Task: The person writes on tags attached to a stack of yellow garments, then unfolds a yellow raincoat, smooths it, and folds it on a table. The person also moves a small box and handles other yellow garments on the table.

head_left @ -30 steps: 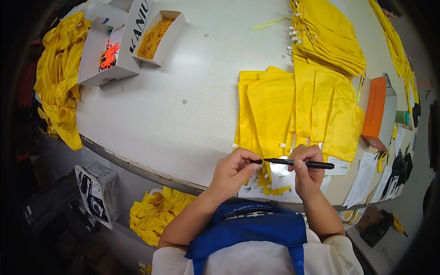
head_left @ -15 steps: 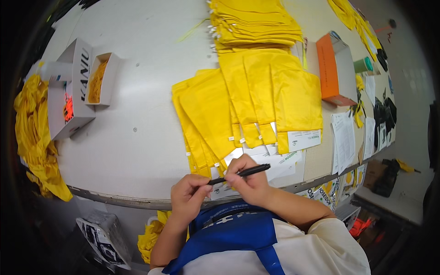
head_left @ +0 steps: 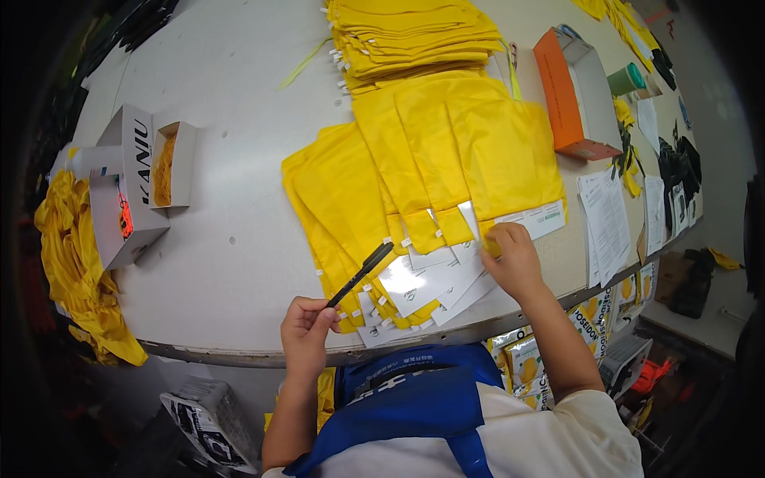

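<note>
My left hand (head_left: 307,334) is closed round the lower end of a black marker pen (head_left: 355,277), which slants up and to the right over the fabric. My right hand (head_left: 514,261) has its fingers curled at the near corner of the rightmost yellow fabric bag (head_left: 506,155), pinching its edge; the fingertips are partly hidden. Several more yellow bags (head_left: 343,179) lie fanned out to the left, with small white tags along their edges. White printed cards (head_left: 410,283) lie overlapping at their near ends.
A tall stack of folded yellow bags (head_left: 414,40) stands behind. To the right are an orange box (head_left: 562,99) and printed sheets (head_left: 606,223). White open boxes (head_left: 131,179) and a heap of yellow fabric (head_left: 76,255) sit at the left, above the metal table edge (head_left: 231,356).
My right hand has let go of the pen and moved right to the yellow bag. The pen stays in my left hand, now tilted upward. The whole view has shifted slightly.
</note>
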A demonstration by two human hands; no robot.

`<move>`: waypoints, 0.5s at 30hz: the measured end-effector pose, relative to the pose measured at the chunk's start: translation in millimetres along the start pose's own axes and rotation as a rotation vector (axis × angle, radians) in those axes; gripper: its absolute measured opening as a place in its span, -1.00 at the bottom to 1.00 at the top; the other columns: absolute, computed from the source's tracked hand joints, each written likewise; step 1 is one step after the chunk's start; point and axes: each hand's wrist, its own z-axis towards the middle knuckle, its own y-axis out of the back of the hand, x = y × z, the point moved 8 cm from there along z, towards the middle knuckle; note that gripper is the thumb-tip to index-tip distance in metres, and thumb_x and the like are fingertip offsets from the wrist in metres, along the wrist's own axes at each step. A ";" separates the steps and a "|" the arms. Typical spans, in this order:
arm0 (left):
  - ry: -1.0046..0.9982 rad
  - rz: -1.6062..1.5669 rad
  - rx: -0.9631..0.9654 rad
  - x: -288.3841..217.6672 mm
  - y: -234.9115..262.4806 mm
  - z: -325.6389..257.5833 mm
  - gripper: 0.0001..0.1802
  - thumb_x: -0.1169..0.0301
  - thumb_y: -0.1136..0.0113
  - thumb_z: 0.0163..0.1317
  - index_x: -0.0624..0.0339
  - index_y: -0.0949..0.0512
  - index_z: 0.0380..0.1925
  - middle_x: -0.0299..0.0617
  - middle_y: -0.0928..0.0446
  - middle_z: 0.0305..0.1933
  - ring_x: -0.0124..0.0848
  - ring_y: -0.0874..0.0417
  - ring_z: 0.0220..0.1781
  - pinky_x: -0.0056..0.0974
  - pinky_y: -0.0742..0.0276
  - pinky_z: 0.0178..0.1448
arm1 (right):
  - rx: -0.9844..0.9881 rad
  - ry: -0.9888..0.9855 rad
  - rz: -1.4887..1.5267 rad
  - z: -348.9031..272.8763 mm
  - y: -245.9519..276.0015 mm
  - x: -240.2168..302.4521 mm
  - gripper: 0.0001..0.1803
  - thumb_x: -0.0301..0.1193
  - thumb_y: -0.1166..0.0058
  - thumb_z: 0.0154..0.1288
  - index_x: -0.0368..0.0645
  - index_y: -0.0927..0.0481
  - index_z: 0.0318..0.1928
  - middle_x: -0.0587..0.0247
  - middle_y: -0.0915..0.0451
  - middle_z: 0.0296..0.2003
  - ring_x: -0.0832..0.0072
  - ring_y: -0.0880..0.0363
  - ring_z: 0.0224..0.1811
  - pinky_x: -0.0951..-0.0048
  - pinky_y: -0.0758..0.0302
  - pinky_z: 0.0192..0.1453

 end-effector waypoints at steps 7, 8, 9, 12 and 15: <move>0.049 -0.039 -0.004 10.0 -2.0 5.2 -0.91 0.64 -0.09 0.26 0.30 -0.42 -0.26 -0.08 -0.59 -0.29 -0.48 -0.58 -0.33 -0.40 -0.55 -0.25 | -0.012 -0.545 0.641 2.2 21.5 -59.8 -0.93 -0.52 -0.17 0.21 -0.29 -0.57 -0.35 0.35 -0.58 -0.47 0.61 -0.53 -0.44 0.57 -0.47 -0.33; 0.049 -0.038 0.003 10.9 -1.9 5.2 -0.91 0.64 -0.09 0.26 0.29 -0.42 -0.26 -0.08 -0.59 -0.29 -0.48 -0.58 -0.33 -0.40 -0.54 -0.26 | 0.038 -0.579 0.771 3.4 21.0 -59.2 -0.92 -0.51 -0.18 0.23 -0.28 -0.58 -0.35 0.44 -0.56 -0.46 0.76 -0.44 -0.40 0.65 -0.41 -0.30; 0.048 -0.037 0.009 11.7 -1.7 5.2 -0.92 0.64 -0.09 0.26 0.29 -0.42 -0.27 -0.08 -0.59 -0.29 -0.48 -0.58 -0.33 -0.40 -0.54 -0.26 | 0.087 -0.601 0.840 2.2 16.9 -58.7 -0.92 -0.51 -0.18 0.23 -0.27 -0.58 -0.36 0.44 -0.56 -0.46 0.75 -0.44 -0.40 0.66 -0.41 -0.29; 0.069 -0.018 0.019 14.7 -1.6 6.2 -0.92 0.64 -0.09 0.26 0.28 -0.42 -0.27 -0.09 -0.59 -0.29 -0.48 -0.58 -0.33 -0.40 -0.54 -0.26 | 0.179 -0.663 0.987 -0.6 5.8 -58.8 -0.93 -0.50 -0.17 0.23 -0.25 -0.58 -0.36 0.43 -0.56 -0.45 0.74 -0.44 -0.40 0.66 -0.40 -0.27; 0.077 -0.020 0.011 18.3 -0.2 6.5 -0.92 0.63 -0.08 0.27 0.27 -0.42 -0.27 -0.09 -0.59 -0.29 -0.49 -0.58 -0.34 -0.40 -0.54 -0.27 | 0.092 -0.674 0.978 2.3 8.2 -60.9 -0.92 -0.48 -0.15 0.24 -0.24 -0.58 -0.37 0.43 -0.56 -0.44 0.73 -0.43 -0.40 0.65 -0.39 -0.26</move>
